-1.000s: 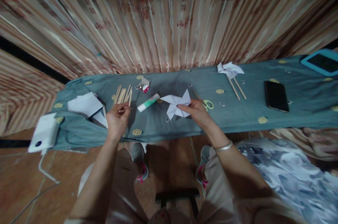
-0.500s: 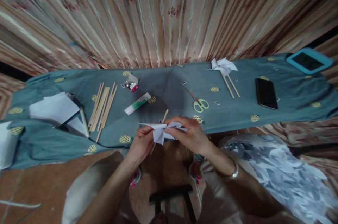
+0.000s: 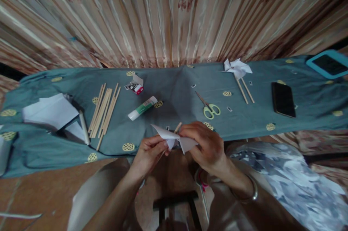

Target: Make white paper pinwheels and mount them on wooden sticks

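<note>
A white paper pinwheel (image 3: 170,136) is held between my two hands near the table's front edge, with a thin wooden stick (image 3: 178,127) poking out behind it. My left hand (image 3: 149,153) is closed, its thumb and fingers pinching the left side of the paper and the stick. On the right, my right hand (image 3: 205,144) has its fingers curled over the paper's right blades. The palm side of that hand is hidden. A finished-looking pinwheel (image 3: 237,67) lies at the back right with two sticks below it.
On the green cloth-covered table (image 3: 174,97) lie wooden sticks (image 3: 104,111), a box of metal pins (image 3: 136,85), a glue stick (image 3: 143,108), scissors (image 3: 209,107) and a phone (image 3: 283,99). White paper sheets (image 3: 50,111) lie left. A blue-framed tablet (image 3: 328,63) sits far right.
The pinwheel has turned in my hands, showing its blades at another angle. My right hand has shifted right and curled further over the paper. The view has moved slightly.
</note>
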The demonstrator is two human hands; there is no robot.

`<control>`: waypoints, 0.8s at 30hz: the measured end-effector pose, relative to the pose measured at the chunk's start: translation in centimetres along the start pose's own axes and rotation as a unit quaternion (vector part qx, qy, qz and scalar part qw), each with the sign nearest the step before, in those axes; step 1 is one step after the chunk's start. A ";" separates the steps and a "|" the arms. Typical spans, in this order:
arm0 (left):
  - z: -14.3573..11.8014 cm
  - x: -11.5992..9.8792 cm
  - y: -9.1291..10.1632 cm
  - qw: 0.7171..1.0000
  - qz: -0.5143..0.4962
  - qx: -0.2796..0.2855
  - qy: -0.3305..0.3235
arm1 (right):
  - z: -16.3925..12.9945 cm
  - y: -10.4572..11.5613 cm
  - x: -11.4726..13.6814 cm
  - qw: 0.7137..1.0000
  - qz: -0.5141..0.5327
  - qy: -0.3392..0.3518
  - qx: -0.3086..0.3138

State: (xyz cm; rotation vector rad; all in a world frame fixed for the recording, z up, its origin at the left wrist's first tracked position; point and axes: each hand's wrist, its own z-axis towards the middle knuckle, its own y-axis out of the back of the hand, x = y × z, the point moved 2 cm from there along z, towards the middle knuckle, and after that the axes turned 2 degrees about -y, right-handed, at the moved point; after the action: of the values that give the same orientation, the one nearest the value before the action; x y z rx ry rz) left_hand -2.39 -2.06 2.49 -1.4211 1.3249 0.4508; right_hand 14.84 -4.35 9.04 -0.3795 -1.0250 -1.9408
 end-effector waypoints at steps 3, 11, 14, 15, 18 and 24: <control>-0.1 0.6 0.4 1.000 0.010 0.005 0.008 | 0.1 0.2 0.3 1.000 -0.012 0.003 -0.009; -0.2 0.5 0.2 1.000 0.014 0.019 0.003 | -0.2 0.5 0.2 1.000 -0.013 -0.017 -0.011; -0.3 0.3 0.0 1.000 0.015 0.016 0.004 | 0.0 0.7 0.3 1.000 -0.012 -0.015 -0.018; -0.3 0.2 -0.1 1.000 0.015 0.016 0.004 | 0.0 0.8 0.4 1.000 -0.011 -0.015 -0.018; -0.4 -0.1 -0.2 1.000 0.014 0.022 -0.004 | 0.1 0.9 0.4 1.000 -0.004 -0.019 -0.014; -0.3 -0.5 -0.5 0.999 0.021 0.025 -0.011 | -0.2 0.8 0.1 1.000 0.011 -0.027 -0.007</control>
State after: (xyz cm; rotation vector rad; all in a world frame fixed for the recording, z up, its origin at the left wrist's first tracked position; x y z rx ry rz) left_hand -2.24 -2.25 3.19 -1.3461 1.3419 0.4564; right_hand 15.47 -4.78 9.44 -0.4515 -1.0391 -1.9268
